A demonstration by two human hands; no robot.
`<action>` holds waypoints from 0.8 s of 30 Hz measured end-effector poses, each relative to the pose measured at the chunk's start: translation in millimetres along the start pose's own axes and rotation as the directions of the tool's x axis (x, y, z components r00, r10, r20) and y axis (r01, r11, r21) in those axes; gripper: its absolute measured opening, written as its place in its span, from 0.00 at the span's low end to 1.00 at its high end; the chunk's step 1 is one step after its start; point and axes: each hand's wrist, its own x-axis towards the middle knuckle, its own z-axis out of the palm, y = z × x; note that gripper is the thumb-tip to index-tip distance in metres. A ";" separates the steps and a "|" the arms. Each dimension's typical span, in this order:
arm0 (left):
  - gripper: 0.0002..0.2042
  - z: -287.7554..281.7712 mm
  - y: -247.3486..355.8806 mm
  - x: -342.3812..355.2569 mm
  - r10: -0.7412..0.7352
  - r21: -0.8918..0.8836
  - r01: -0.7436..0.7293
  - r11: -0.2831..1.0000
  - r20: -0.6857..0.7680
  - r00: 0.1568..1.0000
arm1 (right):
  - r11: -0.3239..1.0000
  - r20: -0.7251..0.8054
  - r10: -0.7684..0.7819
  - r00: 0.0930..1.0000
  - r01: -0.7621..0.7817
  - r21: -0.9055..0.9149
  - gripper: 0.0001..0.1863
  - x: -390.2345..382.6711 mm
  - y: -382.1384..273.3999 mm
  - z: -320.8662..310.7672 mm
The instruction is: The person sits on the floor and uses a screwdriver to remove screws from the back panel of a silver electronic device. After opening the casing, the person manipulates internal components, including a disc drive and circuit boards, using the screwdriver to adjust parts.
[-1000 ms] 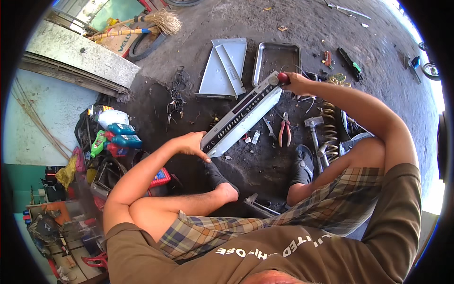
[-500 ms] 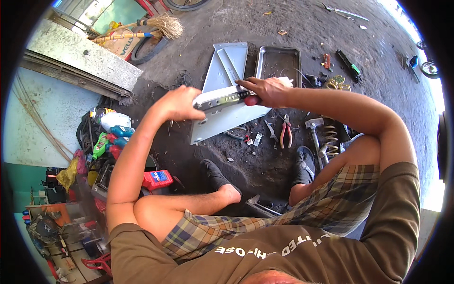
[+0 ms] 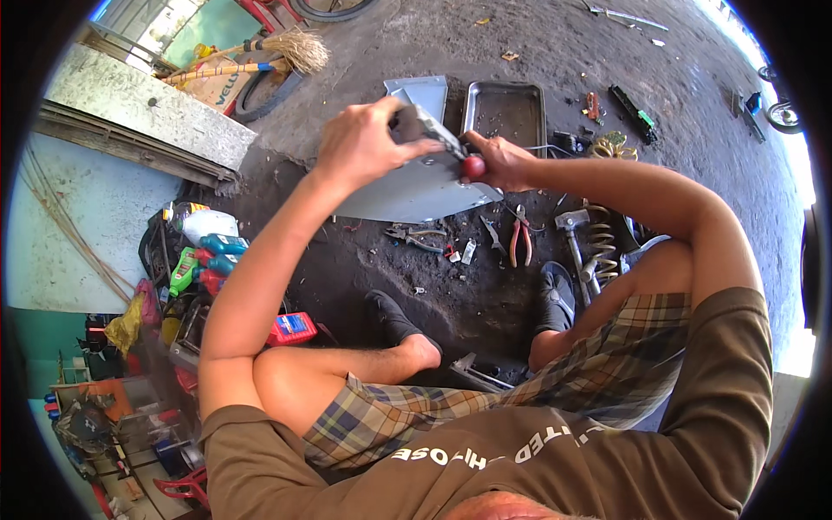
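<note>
My left hand [image 3: 366,149] is closed around one end of a slotted metal rail [image 3: 439,130], which is tilted and partly blurred. The rail's other end meets my right hand [image 3: 504,163], whose fingers are curled. A round red end [image 3: 473,167] sticks out by the right thumb; it looks like a tool handle, though the grip hides most of it. Below both hands lies a pale grey sheet-metal panel [image 3: 407,201] on the dark ground. Pliers [image 3: 418,237] and red-handled pliers [image 3: 521,238] lie on the near side of the panel.
A metal tray [image 3: 504,108] stands beyond my hands. To the right are a hammer [image 3: 574,232] and a coil spring [image 3: 602,238]. Bottles [image 3: 224,243] crowd the left, with a red bottle [image 3: 293,328] by my knee. A broom [image 3: 299,52] lies at far left.
The rail has swung from nearly level to a steep tilt. My left hand has moved up and right, nearer my right hand, uncovering the pliers below the panel.
</note>
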 end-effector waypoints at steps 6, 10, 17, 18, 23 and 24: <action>0.32 39.9 -7.6 6.6 0.237 -0.210 -0.242 0.947 -0.049 0.970 | 0.993 -0.003 -0.037 0.999 0.036 -0.110 0.39 -20.2 56.8 -12.7; 0.23 54.6 3.9 2.4 0.245 -0.237 -0.235 0.943 0.014 0.969 | 0.999 0.045 0.008 0.999 -0.006 -0.043 0.41 -31.4 73.5 -19.8; 0.19 36.2 4.4 7.3 0.345 -0.061 -0.343 0.937 0.026 0.938 | 0.997 -0.067 0.074 0.995 -0.074 0.002 0.40 -35.1 36.8 -30.4; 0.19 30.4 3.1 9.0 0.361 -0.050 -0.360 0.932 0.022 0.932 | 0.995 -0.066 0.102 0.993 -0.101 0.017 0.40 -36.7 31.6 -31.1; 0.19 25.4 2.2 -0.5 0.347 0.003 -0.350 0.937 0.137 0.928 | 0.998 -0.074 0.035 0.997 -0.031 0.061 0.40 -41.3 31.4 -4.2; 0.20 25.8 0.8 -2.3 0.299 -0.001 -0.303 0.953 0.163 0.940 | 0.997 -0.065 0.050 0.997 -0.046 0.061 0.41 -39.9 30.0 -4.0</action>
